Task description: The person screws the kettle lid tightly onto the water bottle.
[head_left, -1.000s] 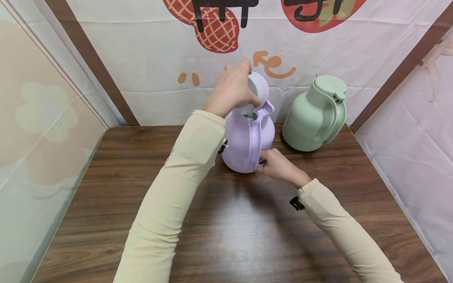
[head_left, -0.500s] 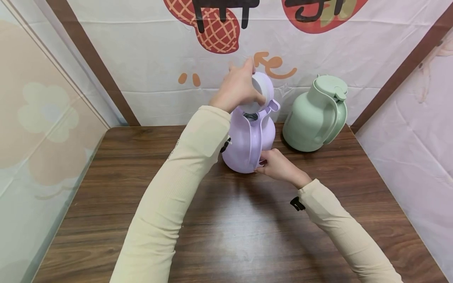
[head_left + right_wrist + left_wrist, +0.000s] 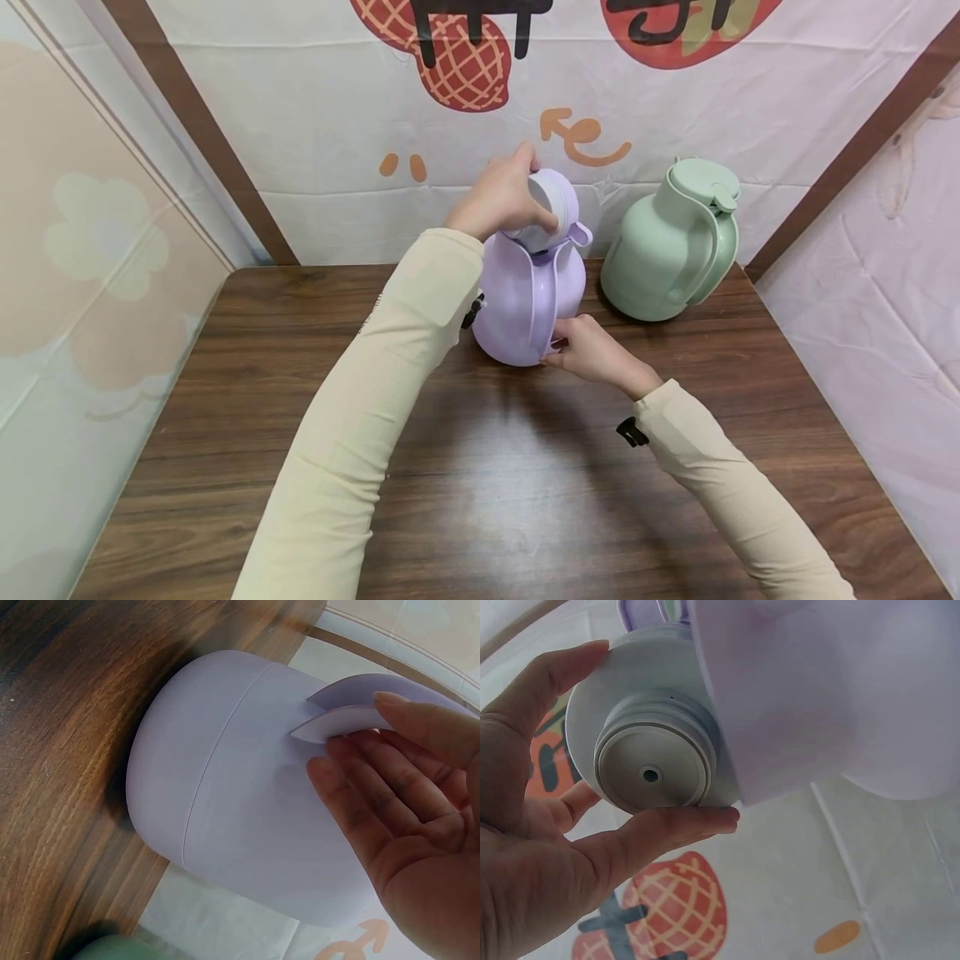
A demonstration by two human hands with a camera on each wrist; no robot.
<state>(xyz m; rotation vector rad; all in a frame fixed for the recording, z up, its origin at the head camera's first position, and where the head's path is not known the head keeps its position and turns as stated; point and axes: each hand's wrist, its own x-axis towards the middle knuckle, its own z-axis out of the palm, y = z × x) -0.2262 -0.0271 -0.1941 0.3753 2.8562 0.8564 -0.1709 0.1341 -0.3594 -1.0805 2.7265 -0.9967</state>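
Observation:
At the back of the table stands a lilac thermos jug [image 3: 502, 304]. My left hand [image 3: 501, 198] grips its round lid [image 3: 568, 198] by the edge, thumb on one side and fingers on the other. Tilted, the lid sits right over the jug's mouth, covering most of it. In the left wrist view its underside faces the camera, showing a round threaded stopper [image 3: 652, 761] with a small hole. Low on the jug's handle [image 3: 543, 304], my right hand [image 3: 596, 357] pinches the end between thumb and fingers. The right wrist view shows the jug's base resting on the wood.
A pale green thermos jug [image 3: 645, 258] with its lid on stands to the right of the lilac one. Behind both hangs a printed white cloth [image 3: 322, 125]. The brown wooden table [image 3: 480, 500] stretches toward the front.
My left hand moved slightly right, then lowered the lid toward the jug's mouth, so less of the dark opening shows. The right hand and the jug have stayed in place.

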